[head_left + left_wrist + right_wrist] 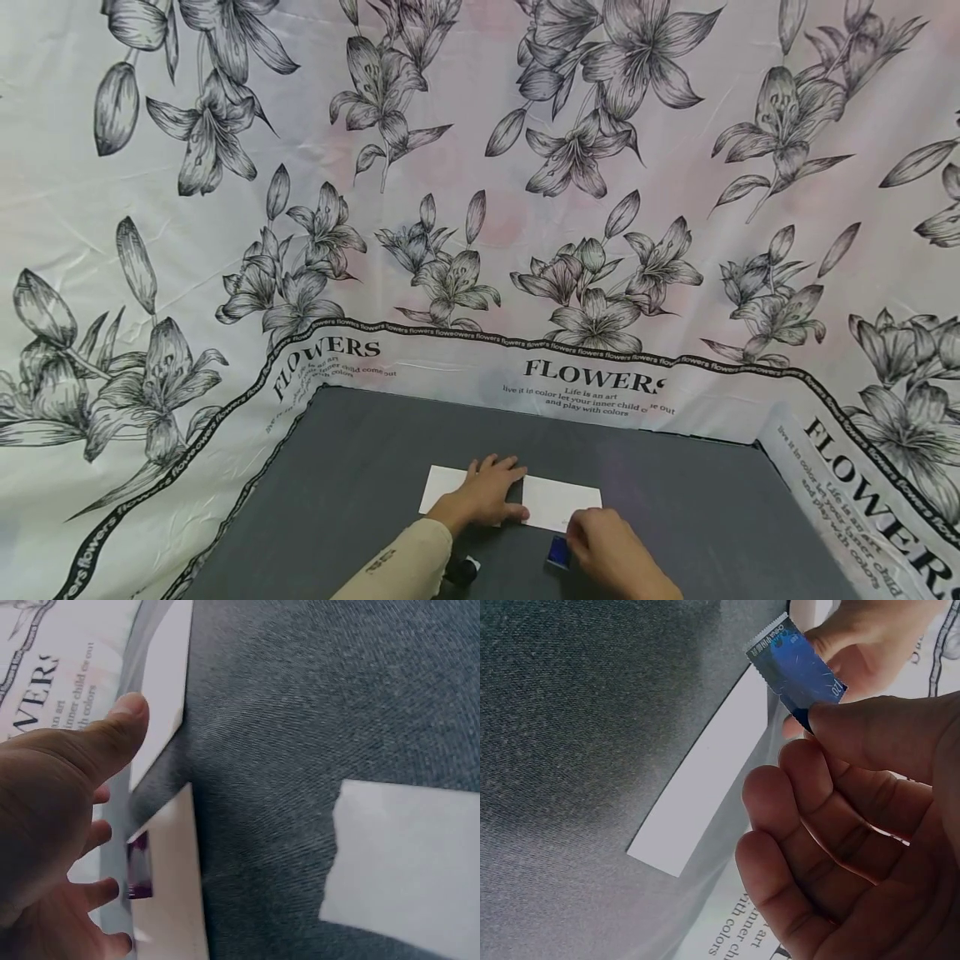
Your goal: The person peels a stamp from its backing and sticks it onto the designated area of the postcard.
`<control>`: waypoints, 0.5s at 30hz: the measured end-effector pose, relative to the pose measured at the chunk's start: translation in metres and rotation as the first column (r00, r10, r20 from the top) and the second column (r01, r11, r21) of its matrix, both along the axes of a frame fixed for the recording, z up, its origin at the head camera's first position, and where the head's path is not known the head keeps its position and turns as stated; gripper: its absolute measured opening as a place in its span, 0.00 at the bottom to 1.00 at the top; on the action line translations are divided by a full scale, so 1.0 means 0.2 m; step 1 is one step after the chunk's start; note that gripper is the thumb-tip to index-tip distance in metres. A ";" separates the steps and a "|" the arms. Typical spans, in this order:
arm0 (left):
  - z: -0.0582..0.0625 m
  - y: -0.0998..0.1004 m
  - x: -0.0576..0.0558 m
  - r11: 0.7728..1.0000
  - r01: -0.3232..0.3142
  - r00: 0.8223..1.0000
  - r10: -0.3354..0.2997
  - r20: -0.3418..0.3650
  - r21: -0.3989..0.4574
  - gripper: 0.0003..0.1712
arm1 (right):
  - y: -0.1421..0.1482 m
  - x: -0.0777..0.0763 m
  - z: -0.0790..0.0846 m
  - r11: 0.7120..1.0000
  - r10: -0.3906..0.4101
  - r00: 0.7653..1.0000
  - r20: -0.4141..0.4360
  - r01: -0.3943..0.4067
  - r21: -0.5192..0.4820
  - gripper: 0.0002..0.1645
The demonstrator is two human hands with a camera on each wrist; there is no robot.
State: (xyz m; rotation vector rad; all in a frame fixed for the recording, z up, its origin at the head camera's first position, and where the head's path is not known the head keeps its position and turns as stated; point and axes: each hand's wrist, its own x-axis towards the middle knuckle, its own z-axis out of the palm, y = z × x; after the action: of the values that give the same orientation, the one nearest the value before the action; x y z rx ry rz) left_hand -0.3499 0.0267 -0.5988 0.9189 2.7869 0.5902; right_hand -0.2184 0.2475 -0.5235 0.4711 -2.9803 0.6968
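My right hand (pixel 607 542) pinches a blue postage stamp (pixel 799 664) between thumb and forefinger. The stamp has perforated edges and printed lettering; its other fingers curve loosely below it. Two white rectangular cards (pixel 561 502) lie side by side on the dark cloth. My left hand (pixel 491 492) is spread over the spot where they meet, its fingers apart and its thumb reaching to the right card's near edge. On the left card (pixel 172 907) a small purple stamp (pixel 139 866) shows in the left wrist view.
A white paper piece with a ragged edge (pixel 405 870) lies on the dark grey tabletop (pixel 360 450). Beside the left sleeve sits a small black object (pixel 462 571). A flower-printed curtain (pixel 480 250) stands along the table's back and sides.
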 end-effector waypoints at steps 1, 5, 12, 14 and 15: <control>0.00 0.00 0.00 1.000 0.005 1.000 -0.005 -0.002 0.014 0.45 | 0.00 0.00 0.00 1.000 0.000 1.000 -0.002 0.000 0.002 0.12; 0.17 -0.03 0.08 0.999 0.034 0.999 -0.033 -0.032 0.030 0.40 | -0.01 0.00 0.01 1.000 0.011 1.000 -0.029 -0.011 0.012 0.12; 0.34 0.00 0.15 0.990 0.142 0.987 -0.140 -0.080 0.023 0.32 | -0.02 -0.01 0.06 1.000 0.013 0.998 -0.058 -0.012 0.023 0.12; 0.37 0.01 0.17 0.980 0.197 0.979 -0.193 -0.072 0.043 0.29 | -0.02 -0.01 0.07 1.000 0.007 0.999 -0.051 -0.006 0.019 0.12; 0.38 0.01 0.18 0.973 0.224 0.973 -0.221 -0.063 0.057 0.28 | -0.02 -0.01 0.07 1.000 0.005 0.999 -0.047 -0.004 0.020 0.13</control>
State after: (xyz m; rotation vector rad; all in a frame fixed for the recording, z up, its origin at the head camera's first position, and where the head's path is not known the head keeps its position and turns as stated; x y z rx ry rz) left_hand -0.3145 0.0286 -0.5229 1.2586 2.6740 0.6297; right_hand -0.2199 0.2440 -0.5094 0.4881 -2.9458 0.6484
